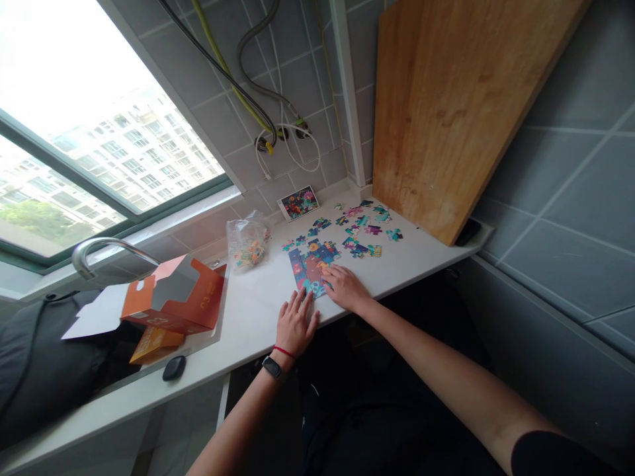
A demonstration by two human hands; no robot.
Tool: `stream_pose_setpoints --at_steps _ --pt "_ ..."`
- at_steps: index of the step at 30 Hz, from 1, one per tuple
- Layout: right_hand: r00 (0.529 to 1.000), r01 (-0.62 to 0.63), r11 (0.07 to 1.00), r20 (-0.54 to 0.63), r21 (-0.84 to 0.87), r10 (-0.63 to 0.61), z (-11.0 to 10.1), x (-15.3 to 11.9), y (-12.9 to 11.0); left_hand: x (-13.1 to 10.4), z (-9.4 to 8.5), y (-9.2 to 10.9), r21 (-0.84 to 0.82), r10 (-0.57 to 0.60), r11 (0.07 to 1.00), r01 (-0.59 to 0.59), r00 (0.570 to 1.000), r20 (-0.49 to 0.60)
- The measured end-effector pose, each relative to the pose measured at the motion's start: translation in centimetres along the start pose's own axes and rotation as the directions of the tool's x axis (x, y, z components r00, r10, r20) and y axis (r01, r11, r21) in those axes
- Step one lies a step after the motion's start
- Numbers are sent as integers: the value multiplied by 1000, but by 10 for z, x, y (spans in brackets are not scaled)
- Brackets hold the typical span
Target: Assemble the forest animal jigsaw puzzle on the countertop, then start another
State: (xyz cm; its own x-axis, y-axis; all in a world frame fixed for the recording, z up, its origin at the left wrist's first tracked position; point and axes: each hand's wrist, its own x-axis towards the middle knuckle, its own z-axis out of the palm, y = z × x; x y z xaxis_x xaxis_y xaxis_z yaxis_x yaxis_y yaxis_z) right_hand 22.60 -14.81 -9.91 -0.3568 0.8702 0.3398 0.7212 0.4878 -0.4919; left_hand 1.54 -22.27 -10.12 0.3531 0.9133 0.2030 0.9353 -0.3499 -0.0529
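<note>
A partly joined jigsaw puzzle (300, 266) lies flat on the white counter, its pieces blue, brown and teal. My left hand (294, 324) rests with fingers spread at the puzzle's lower left edge, fingertips touching it. On the puzzle's right side lies my right hand (344, 287), fingers stretched over the brown and teal part; what is under the fingertips is hidden. Loose jigsaw pieces (373, 230) are scattered behind and to the right. A small picture card (299, 203) with a colourful print leans against the back wall.
A clear plastic bag (247, 248) of pieces stands left of the puzzle. Farther left are an open orange box (183, 297), a yellow-orange box (156, 345), a small black case (174, 368) and a faucet (104, 246). A large wooden board (451, 106) leans at the right wall.
</note>
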Motion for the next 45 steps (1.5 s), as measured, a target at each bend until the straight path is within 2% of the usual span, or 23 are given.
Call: stream_pose_setpoints --at_steps 10,14,23,27,31,37,41,45 --pt "1000 -4 1000 2 -5 4 0 0 1 6 -2 -10 -67 25 997 -25 1000 5" --pt "1000 6 1000 -3 -7 -6 1 0 1 13 -7 -12 -74 43 996 -40 998 39" --pt "1000 0 1000 0 -13 0 0 0 0 25 -18 -7 23 56 998 -60 985 164" --pt "1000 1 1000 5 -4 -1 -1 0 -1 37 -12 -8 -9 36 999 -35 975 218" --pt "1000 -7 1000 14 -5 7 -2 0 -1 61 2 -15 -76 51 997 -32 966 255" --pt "1000 5 1000 12 -10 -5 -5 0 -2 95 24 -21 -97 105 992 -86 972 212" --pt "1000 1 1000 14 -13 -1 -2 0 0 110 30 -22 -120 92 990 -72 980 178" --pt "1000 -8 1000 19 -17 9 1 -1 2 124 32 -24 -157 94 986 -65 977 191"
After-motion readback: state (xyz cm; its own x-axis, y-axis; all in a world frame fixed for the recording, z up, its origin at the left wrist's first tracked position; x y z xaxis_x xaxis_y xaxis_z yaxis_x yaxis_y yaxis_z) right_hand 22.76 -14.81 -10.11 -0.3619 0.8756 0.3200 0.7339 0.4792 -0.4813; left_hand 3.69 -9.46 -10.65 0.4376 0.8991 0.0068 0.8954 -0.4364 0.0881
